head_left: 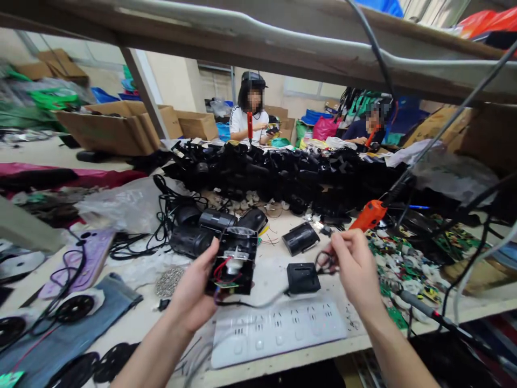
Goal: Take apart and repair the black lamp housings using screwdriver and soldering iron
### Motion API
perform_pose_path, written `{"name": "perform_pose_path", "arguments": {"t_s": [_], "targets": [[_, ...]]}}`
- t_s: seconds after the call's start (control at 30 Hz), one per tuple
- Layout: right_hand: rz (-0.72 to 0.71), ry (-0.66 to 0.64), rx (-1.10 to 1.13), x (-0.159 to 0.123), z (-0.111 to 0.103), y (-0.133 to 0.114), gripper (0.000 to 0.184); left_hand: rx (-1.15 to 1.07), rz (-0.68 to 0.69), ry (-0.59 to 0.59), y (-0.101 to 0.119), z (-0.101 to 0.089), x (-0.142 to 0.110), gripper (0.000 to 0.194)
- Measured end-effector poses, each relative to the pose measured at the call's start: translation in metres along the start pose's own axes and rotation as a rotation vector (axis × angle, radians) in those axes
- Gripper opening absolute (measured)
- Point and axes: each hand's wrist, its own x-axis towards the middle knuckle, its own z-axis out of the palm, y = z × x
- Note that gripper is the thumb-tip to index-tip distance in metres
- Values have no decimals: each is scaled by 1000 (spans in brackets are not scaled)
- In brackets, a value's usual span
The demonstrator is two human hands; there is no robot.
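Observation:
My left hand (193, 293) grips an open black plastic housing (234, 260) above the bench; red wires, a white motor part and a small green board show inside it. My right hand (352, 265) is closed in a pinch on a thin black wire loop (323, 261) to the right of the housing. Below and between the hands, a black plug adapter (302, 278) sits in a white power strip (278, 330).
A long heap of black housings (283, 172) crosses the bench behind. An orange electric screwdriver (369, 215) hangs on a cable at right, above green circuit boards (398, 269). A purple phone (86, 258) lies left. Two people sit at the far side.

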Motion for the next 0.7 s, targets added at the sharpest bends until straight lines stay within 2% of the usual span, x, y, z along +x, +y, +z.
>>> {"name": "perform_pose_path", "arguments": {"t_s": [0.07, 0.17, 0.27, 0.4, 0.47, 0.53, 0.6, 0.7], "targets": [[-135, -13, -16, 17, 34, 2, 19, -12, 63, -2, 14, -5, -2, 37], [-299, -101, -69, 31, 78, 9, 13, -44, 123, 52, 19, -14, -3, 32], [-464, -180, -73, 19, 98, 8, 9, -82, 108, 123, 9, -20, 1, 27], [-737, -352, -96, -14, 99, 2, 10, -103, 37, 109, -12, -21, 7, 29], [-849, -374, -168, -25, 98, 4, 8, -92, -4, 65, -24, -18, 11, 30], [-867, -335, -232, -30, 96, 10, 12, -81, 9, 13, -35, -13, 16, 30], [-839, -305, -241, -34, 89, 16, 16, -58, 78, -43, -44, -9, 22, 33], [-799, -252, -164, -39, 64, 21, 17, 46, 191, -45, -52, -6, 31, 41]]}}
